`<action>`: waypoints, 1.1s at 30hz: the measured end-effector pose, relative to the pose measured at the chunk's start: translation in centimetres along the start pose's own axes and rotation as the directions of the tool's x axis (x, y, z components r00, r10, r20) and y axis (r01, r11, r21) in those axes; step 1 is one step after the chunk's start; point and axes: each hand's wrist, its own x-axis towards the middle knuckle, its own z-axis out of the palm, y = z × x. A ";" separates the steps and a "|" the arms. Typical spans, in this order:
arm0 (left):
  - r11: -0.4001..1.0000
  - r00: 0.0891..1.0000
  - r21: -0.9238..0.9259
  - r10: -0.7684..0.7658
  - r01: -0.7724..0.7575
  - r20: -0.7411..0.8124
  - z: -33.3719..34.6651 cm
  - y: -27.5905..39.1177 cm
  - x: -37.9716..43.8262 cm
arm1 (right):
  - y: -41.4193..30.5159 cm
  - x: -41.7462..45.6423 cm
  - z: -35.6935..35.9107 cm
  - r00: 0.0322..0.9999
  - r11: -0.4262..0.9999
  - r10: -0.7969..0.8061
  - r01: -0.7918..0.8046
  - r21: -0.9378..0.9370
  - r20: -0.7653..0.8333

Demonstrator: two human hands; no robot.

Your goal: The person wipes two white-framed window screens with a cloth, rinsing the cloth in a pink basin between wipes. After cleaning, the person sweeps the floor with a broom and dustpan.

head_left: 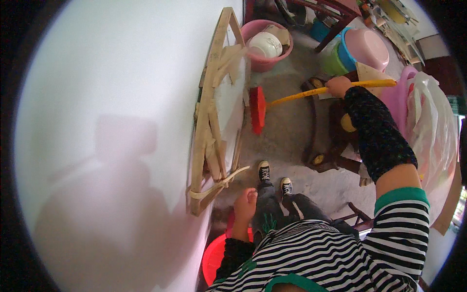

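Note:
My right hand (339, 87) is closed around the yellow handle (299, 95) of a broom, near its upper end. The broom's red head (258, 110) is low over the concrete floor, close to the wooden frame by the wall; whether it touches the floor is unclear. My left hand (245, 204) is curled in a fist near my thigh, with nothing visible in it. Below that hand, a red basin (215, 255) is partly hidden by my dark sleeve.
A wooden frame (204, 120) with loose slats leans on the white wall. Beyond it stands a pink basin (261, 65) holding a white bowl (265, 44). Dark wooden furniture (313, 127), stacked basins (366, 49) and a clear plastic bag (432, 138) are on the right.

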 end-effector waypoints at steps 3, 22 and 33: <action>1.000 1.000 0.017 0.017 -0.017 -0.012 -0.8 0.5 0.1 | 0.2 -1.5 0.0 0.999 1.000 -0.013 0.013 -0.012 -0.037; 0.987 0.997 0.141 -0.075 0.076 -0.015 2.1 4.4 3.1 | 8.8 6.3 -1.9 0.995 0.997 0.065 -0.068 0.040 0.071; 0.991 0.998 0.136 -0.001 0.009 -0.060 2.5 9.8 4.5 | 9.3 -0.4 -5.0 0.991 0.998 -0.013 0.005 -0.061 -0.136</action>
